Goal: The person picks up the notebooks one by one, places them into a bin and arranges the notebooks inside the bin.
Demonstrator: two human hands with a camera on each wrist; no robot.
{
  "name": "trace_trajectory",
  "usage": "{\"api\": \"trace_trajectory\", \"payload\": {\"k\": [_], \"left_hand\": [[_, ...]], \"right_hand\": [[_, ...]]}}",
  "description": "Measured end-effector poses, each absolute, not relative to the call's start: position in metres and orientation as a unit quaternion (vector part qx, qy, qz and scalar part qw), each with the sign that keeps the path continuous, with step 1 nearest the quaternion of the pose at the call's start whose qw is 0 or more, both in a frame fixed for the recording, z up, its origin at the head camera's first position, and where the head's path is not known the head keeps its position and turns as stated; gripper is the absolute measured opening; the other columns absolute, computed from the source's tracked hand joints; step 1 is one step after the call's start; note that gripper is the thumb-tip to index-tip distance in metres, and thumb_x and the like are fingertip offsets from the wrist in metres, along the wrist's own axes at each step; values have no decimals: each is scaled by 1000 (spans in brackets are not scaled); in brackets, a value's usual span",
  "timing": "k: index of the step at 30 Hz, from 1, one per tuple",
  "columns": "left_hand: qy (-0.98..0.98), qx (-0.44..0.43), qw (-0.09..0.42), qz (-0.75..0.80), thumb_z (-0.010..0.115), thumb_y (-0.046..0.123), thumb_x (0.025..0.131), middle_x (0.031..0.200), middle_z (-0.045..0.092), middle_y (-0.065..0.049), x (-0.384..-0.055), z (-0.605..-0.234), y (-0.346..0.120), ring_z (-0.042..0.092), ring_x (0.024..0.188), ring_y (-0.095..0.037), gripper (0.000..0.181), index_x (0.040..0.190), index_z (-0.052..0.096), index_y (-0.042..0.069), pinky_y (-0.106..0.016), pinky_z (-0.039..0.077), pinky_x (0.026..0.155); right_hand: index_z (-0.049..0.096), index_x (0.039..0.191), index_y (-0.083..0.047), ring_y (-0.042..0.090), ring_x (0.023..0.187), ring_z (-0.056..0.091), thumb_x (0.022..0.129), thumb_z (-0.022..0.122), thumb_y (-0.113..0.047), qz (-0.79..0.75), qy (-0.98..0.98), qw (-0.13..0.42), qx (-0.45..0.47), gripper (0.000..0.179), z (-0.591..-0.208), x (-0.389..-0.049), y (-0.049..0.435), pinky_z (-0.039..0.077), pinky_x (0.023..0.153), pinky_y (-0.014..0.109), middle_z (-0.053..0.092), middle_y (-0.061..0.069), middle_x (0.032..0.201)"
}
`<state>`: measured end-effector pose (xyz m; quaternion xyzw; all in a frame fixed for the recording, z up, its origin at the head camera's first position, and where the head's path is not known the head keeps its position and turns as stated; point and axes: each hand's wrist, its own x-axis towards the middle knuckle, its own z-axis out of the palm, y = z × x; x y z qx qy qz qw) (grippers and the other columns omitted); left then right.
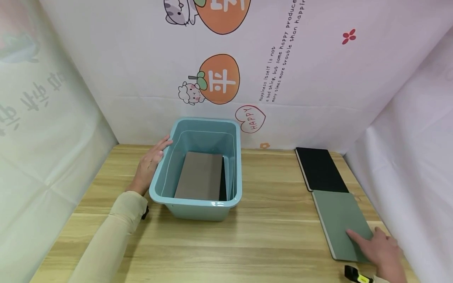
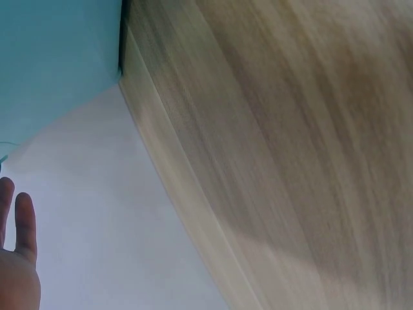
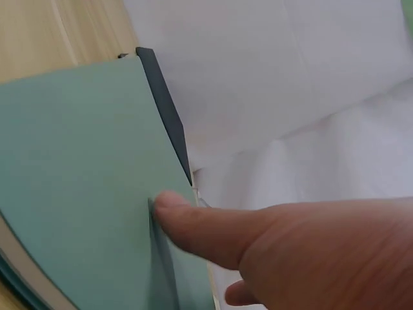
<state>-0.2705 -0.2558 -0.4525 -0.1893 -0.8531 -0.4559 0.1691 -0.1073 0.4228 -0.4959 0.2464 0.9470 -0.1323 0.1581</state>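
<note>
Here, left fingers (image 1: 157,150) straight against bin (image 1: 199,212); right fingers (image 1: 382,236) at green notebook (image 1: 336,214) edge, pinch unclear; room between.

Backdrop (image 1: 311,78): "HAPPY" in heart (image 1: 250,119); "平" on orange fruit (image 1: 221,78); "Happiness itself is not" (image 1: 267,74).

The person's left arm (image 1: 106,239), in a pale sleeve (image 1: 122,214), slants up and inward from the lower left of the head view. The left hand (image 1: 146,167) reaches forward, fingers extended; its wrist view shows two of them straight, slightly apart. The right hand (image 1: 382,249) enters at the lower right, thumb (image 3: 210,232) stretched out to the left. Beneath it one fingertip (image 3: 240,294) shows; how the remaining fingers lie is unclear.
</note>
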Motion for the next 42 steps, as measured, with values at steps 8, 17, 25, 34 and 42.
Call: {"api": "trace_trajectory", "payload": {"k": [8, 17, 25, 34, 42], "left_hand": [[-853, -191, 172, -454, 31, 32, 112, 167, 36, 5, -272, -452, -256, 30, 156, -17, 43, 152, 48, 35, -60, 26, 123], [-853, -189, 170, -456, 31, 33, 112, 166, 34, 14, -272, -454, -257, 29, 156, -17, 43, 152, 48, 36, -61, 27, 122], [-852, -188, 168, -459, 30, 33, 112, 167, 35, 8, -272, -455, -257, 29, 157, -17, 43, 152, 48, 36, -61, 27, 122], [-853, -187, 168, -458, 30, 34, 112, 167, 35, 6, -271, -453, -257, 29, 157, -18, 44, 152, 47, 36, -62, 27, 121], [-853, -187, 167, -458, 29, 33, 112, 167, 34, 11, -271, -455, -256, 29, 157, -19, 44, 152, 47, 36, -62, 27, 121]], "right_hand": [[31, 142, 24, 64, 118, 40, 92, 44, -79, -130, 942, 172, 259, 115, -493, -108, 424, 39, 98, 68, 37, 51, 134], [30, 145, 19, 64, 117, 39, 89, 58, -74, -145, 940, 132, 279, 112, -492, -107, 419, 40, 97, 67, 39, 49, 137], [29, 146, 21, 65, 122, 32, 83, 71, -68, -179, 937, 91, 285, 117, -493, -108, 422, 39, 102, 70, 35, 48, 142], [29, 147, 20, 62, 120, 48, 89, 68, -61, -194, 942, 80, 263, 107, -487, -111, 428, 46, 98, 64, 42, 46, 140], [30, 149, 16, 57, 112, 56, 94, 63, -58, -198, 943, 88, 251, 98, -479, -111, 432, 51, 88, 59, 45, 46, 137]]}}
